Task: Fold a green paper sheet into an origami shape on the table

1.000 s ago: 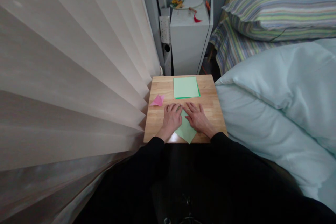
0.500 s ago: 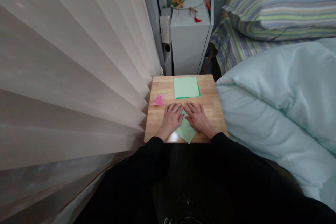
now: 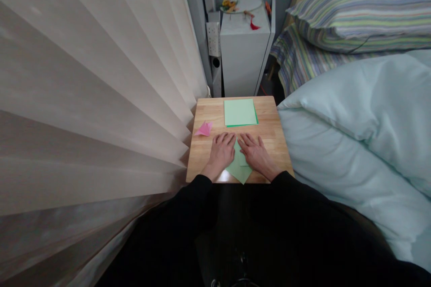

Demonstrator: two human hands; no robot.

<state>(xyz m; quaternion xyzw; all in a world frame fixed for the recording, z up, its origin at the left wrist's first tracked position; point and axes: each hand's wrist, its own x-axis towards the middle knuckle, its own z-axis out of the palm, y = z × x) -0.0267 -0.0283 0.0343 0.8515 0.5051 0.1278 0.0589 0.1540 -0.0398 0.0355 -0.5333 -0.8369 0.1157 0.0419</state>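
A green sheet of origami paper (image 3: 241, 173) lies on the small wooden table with one corner pointing at me. Its right edge is folded in toward the middle, and my right hand (image 3: 257, 152) lies flat on that flap with fingers stretched out. Over the paper's left side rests my left hand (image 3: 222, 150), fingers extended and palm down, hiding that part. Beyond the hands sits a stack of square green paper (image 3: 240, 112). To the left is a folded pink paper piece (image 3: 204, 128).
The wooden table (image 3: 274, 132) stands between a pleated curtain (image 3: 128, 98) on the left and a bed with a pale blue quilt (image 3: 336, 112) on the right. Behind it is a white cabinet (image 3: 245, 60) with a red tassel (image 3: 254, 25) on top.
The paper's right side now shows a flap folded in under my right hand. My left hand has come down flatter over the left side.
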